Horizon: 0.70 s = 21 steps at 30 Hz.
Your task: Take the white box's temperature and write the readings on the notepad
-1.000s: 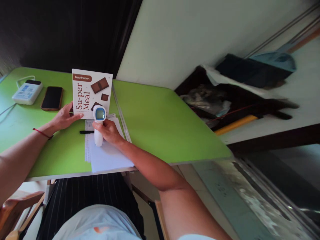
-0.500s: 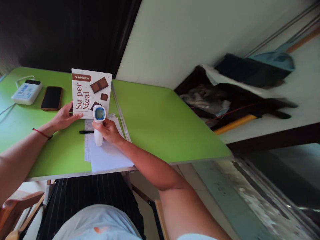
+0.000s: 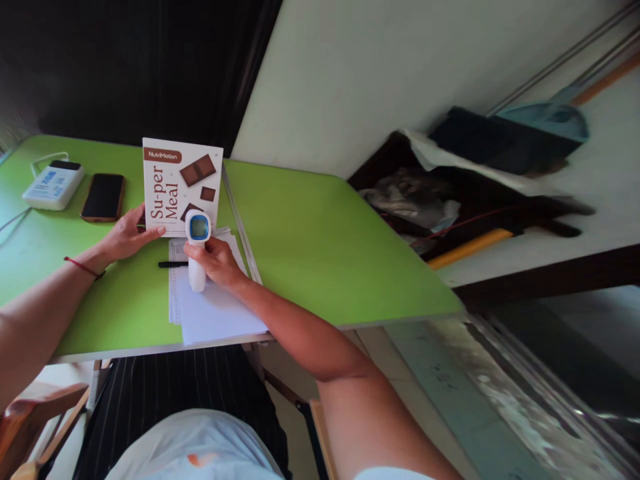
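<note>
A white box point(image 3: 173, 177) printed "NutriMotion Su-per Meal" with chocolate pieces stands upright on the green table. My left hand point(image 3: 131, 235) grips its lower left edge, thumb across the front and the other fingers partly hidden behind. My right hand point(image 3: 217, 260) is wrapped round the handle of a white infrared thermometer point(image 3: 198, 277), whose blue-framed screen faces me. The thermometer covers the box's lower right part. Beneath it lie white paper sheets point(image 3: 220, 320) and a black pen point(image 3: 173, 265), the pen's right end hidden behind the thermometer.
On the table's left are a dark phone point(image 3: 103, 197) and a white device point(image 3: 55, 185) with cables. The green table point(image 3: 320, 253) has a seam beside the papers. A shelf with bags, a dustpan point(image 3: 550, 123) and a yellow bar point(image 3: 473, 248) stands at the right wall.
</note>
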Motion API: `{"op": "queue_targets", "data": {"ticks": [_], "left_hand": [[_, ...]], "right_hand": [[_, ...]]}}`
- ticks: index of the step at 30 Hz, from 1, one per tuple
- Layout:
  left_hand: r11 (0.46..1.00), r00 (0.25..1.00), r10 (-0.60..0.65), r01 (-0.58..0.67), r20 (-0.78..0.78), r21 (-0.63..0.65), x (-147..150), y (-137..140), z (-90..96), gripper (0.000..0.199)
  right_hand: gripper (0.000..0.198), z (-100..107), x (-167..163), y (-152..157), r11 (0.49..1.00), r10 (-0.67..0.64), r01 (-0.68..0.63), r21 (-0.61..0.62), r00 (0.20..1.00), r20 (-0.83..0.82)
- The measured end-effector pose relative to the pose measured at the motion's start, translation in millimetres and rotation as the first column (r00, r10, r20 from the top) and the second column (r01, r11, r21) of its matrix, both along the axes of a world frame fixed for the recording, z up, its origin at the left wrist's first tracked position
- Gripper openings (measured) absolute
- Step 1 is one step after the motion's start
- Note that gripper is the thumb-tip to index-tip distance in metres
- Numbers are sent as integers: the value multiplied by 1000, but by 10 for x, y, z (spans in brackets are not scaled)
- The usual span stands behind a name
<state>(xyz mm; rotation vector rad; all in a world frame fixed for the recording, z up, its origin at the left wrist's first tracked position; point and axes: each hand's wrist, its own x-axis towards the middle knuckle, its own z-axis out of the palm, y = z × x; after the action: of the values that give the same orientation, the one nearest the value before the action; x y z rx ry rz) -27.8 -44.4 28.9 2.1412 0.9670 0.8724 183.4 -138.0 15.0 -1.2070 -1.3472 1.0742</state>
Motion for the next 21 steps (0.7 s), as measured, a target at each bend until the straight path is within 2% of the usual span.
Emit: {"op": "queue_targets", "data": {"ticks": [11,21], "left_hand": [[1000,1000,3,-3,12,-7,-2,13,-8,56],[999,1000,18,-18,7,-37,-10,5,-4,62]], "right_hand": [[36,-16,0,7,1000,-20,20,-8,1000,5],[37,-34,0,18,1000,2,-2,22,1000,10]]}}
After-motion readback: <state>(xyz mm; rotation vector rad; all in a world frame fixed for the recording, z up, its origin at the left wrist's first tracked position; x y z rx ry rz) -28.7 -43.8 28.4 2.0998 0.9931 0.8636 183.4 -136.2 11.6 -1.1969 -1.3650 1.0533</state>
